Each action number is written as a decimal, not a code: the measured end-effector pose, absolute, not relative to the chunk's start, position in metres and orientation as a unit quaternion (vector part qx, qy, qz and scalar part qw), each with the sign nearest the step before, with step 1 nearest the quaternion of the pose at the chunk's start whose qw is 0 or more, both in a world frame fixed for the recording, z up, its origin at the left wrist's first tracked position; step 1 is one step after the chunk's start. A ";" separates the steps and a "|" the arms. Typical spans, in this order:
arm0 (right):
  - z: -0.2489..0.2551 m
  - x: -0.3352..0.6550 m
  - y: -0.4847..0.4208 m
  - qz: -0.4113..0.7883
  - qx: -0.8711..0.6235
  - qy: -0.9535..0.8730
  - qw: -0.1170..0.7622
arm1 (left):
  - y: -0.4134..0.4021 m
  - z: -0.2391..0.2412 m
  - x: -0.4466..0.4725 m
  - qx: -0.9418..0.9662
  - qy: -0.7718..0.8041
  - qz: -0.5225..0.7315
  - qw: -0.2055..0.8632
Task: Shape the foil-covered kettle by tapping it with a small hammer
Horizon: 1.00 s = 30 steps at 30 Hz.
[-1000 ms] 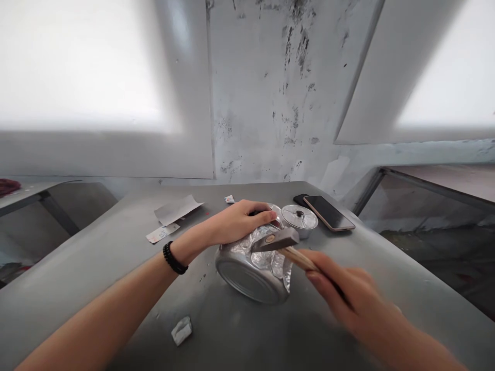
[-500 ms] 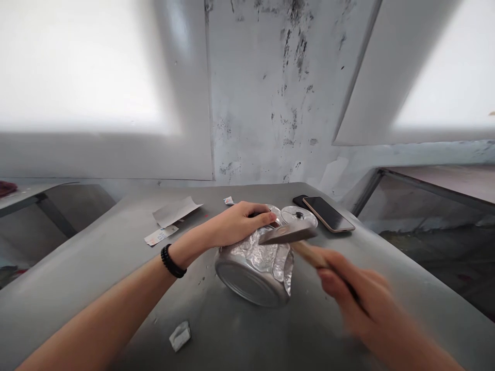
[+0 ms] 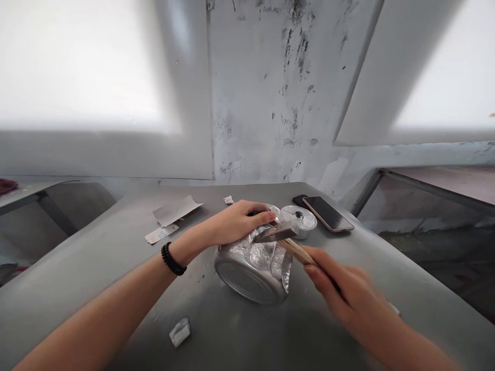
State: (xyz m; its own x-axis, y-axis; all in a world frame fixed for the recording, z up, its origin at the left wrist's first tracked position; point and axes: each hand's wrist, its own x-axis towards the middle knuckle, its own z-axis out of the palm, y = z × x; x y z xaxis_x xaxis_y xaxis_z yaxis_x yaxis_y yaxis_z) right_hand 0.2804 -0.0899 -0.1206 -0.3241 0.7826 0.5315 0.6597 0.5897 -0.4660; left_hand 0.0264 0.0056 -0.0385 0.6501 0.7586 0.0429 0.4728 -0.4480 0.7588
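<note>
A dented silvery metal pot (image 3: 253, 278) lies tilted on its side, its round base facing me and its right wall crumpled. My left hand (image 3: 242, 221) is closed over the pot's upper far side, thumb and fingers pressed on it; what some of the fingertips touch is hidden. In my right hand (image 3: 340, 288) is the wooden handle of a hammer (image 3: 280, 233), fingers wrapped round it. The hammer's metal head is over the dented wall, close to my left thumb; I cannot tell whether it touches the metal. A round lid with a black knob (image 3: 303, 217) is just behind.
Two phones lie at the back right, the nearer phone (image 3: 328, 214) with a dark screen. Paper sheets (image 3: 176, 211) and a printed slip (image 3: 160, 234) lie on the left. A crumpled white scrap (image 3: 180, 332) is near the front of the grey table (image 3: 232, 340). A stained wall stands behind.
My right hand and the hammer have moved down and left, bringing the head lower over the pot. The pot has shifted very slightly; my left hand stays nearly in place.
</note>
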 end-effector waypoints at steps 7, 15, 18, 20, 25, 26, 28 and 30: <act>-0.122 0.280 -0.091 0.075 -0.476 -0.773 0.412 | 0.007 -0.039 0.026 0.829 0.376 0.184 0.372; -0.122 0.279 -0.091 0.051 -0.456 -0.788 0.411 | 0.007 -0.038 0.026 0.830 0.377 0.187 0.367; -0.123 0.278 -0.091 0.053 -0.450 -0.801 0.391 | 0.006 -0.038 0.027 0.829 0.374 0.187 0.370; -0.124 0.278 -0.091 0.051 -0.433 -0.824 0.360 | 0.006 -0.037 0.027 0.830 0.372 0.192 0.370; -0.125 0.283 -0.091 0.054 -0.469 -0.768 0.434 | 0.007 -0.039 0.027 0.832 0.376 0.183 0.365; -0.126 0.283 -0.091 0.057 -0.469 -0.764 0.438 | 0.008 -0.040 0.027 0.833 0.374 0.184 0.365; -0.126 0.282 -0.089 0.066 -0.451 -0.792 0.406 | 0.008 -0.040 0.026 0.834 0.366 0.192 0.366; -0.125 0.280 -0.089 0.069 -0.428 -0.828 0.356 | 0.008 -0.040 0.026 0.834 0.368 0.196 0.362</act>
